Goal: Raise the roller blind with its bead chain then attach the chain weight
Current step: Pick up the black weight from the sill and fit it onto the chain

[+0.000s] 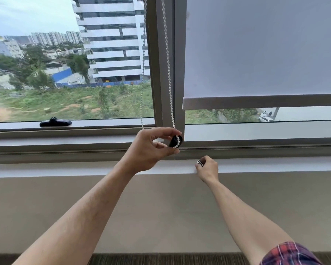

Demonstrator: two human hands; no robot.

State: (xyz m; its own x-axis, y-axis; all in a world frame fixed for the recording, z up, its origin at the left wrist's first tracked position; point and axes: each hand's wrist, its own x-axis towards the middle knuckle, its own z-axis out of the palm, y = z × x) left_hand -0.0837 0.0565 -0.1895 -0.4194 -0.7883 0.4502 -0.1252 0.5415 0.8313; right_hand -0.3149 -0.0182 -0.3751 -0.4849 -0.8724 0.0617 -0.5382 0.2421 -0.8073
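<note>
A grey roller blind (262,54) covers most of the right window pane, and its bottom bar (256,101) hangs a little above the sill. A white bead chain (167,60) drops in two strands along the window's centre post. My left hand (151,148) pinches a black chain weight (175,141) with the chain's bottom loop wrapped around it. Lower right, my right hand (207,168) rests at the sill's edge, fingers closed on a small black-and-white piece (200,162).
A black window handle (55,122) lies on the left window's lower frame. The white sill ledge (65,169) runs across the view above a beige wall (161,211). Carpet shows at the bottom edge.
</note>
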